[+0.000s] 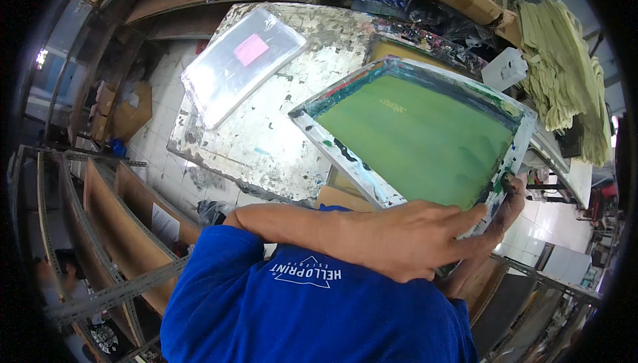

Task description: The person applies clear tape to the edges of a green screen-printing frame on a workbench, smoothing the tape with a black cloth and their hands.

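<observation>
A screen-printing frame (458,77) with a green mesh, paint-smeared along its rim, is tilted up over the table's right part. My right hand (508,207) grips its near right corner, with a dark-stained fingertip on the rim. My left arm reaches across my body. The left hand (422,237) lies over the frame's near edge, its visible fingers stretched toward my right hand and wrist. Those fingers overlap the right wrist; whether they press on it, I cannot tell. The left hand's lower fingers are partly hidden.
A paint-stained white table (239,144) carries a stack of clear plastic sheets (232,84) with a pink note (251,50). Another frame (399,51) lies behind mine. Yellowish cloths (558,64) hang at the right beside a white box (505,69). Wooden shelves (126,210) stand at the left.
</observation>
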{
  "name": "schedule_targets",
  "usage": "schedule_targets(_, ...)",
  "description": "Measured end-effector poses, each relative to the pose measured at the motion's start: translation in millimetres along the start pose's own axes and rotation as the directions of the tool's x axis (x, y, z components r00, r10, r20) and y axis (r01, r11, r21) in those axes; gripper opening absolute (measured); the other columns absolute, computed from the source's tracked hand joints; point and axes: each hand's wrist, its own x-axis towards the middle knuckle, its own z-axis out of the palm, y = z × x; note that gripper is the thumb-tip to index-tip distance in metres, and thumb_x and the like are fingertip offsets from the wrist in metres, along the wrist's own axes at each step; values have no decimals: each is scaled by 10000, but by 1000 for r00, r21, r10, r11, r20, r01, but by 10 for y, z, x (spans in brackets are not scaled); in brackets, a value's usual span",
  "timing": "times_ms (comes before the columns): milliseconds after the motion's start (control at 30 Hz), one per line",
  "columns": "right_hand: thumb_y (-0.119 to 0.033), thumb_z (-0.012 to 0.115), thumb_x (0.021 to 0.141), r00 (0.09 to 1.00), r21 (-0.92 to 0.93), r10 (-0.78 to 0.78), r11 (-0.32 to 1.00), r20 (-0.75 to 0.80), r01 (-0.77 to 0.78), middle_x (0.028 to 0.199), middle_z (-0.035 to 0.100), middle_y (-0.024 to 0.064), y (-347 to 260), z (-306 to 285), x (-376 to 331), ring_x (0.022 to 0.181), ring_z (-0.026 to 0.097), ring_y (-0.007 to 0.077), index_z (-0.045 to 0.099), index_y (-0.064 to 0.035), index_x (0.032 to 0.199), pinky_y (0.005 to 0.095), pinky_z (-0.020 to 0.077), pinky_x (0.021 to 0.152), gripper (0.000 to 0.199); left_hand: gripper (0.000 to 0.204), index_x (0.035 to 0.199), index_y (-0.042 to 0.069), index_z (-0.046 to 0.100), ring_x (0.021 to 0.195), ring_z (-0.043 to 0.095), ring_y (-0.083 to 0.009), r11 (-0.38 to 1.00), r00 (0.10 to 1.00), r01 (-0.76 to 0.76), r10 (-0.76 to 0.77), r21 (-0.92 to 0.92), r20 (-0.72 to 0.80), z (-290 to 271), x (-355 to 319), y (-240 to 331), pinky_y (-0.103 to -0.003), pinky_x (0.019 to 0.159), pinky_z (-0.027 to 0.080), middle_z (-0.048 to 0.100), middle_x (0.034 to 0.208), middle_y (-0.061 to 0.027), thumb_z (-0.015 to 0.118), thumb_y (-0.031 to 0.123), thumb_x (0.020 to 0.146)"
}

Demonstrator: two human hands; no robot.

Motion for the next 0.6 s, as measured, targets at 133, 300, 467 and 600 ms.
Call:
schedule_targets(133, -119, 510, 803, 995, -54, -32, 998, -90, 27, 1175, 656, 156, -3, 38, 262, 1028, 653, 262, 520, 48, 1335, 357, 526, 927, 558, 915, 1501, 12, 360, 1247, 514, -437, 943, 992, 122, -102, -310, 79, -21, -17, -189, -477, 1037, 448, 513, 1358, -280, 759, 167, 692)
schedule_targets(300, -96, 502, 748, 986, -96, -30, 995, -166, 14, 1212, 644, 171, 314, -98, 490, 1052, 645, 287, 484, 57, 1372, 372, 517, 948, 643, 896, 1484, 19, 400, 1252, 525, -395, 948, 979, 204, -202, -243, 33, -55, -192, -482, -451, 1047, 438, 531, 1375, -241, 800, 180, 698)
schedule_targets(467, -110, 511, 702, 993, -84, -5, 996, -116, -5, 1241, 631, 183, 688, -452, 587, 1060, 639, 302, 476, 56, 1350, 376, 509, 956, 669, 784, 1421, 18, 485, 1213, 537, -388, 857, 819, 481, -365, 184, -443, -178, -886, -1278, -459, 1046, 420, 578, 1323, -222, 823, 239, 749)
schedule_targets(600, -121, 566, 727, 999, -77, -20, 997, -40, 17, 1245, 630, 194, 1108, -727, 789, 1043, 642, 287, 544, 54, 1147, 365, 509, 916, 456, 791, 1383, -38, 491, 1236, 510, -423, 497, 505, 827, -451, 263, -736, -236, -1895, -1872, -475, 1072, 391, 557, 1338, -267, 843, 249, 735)
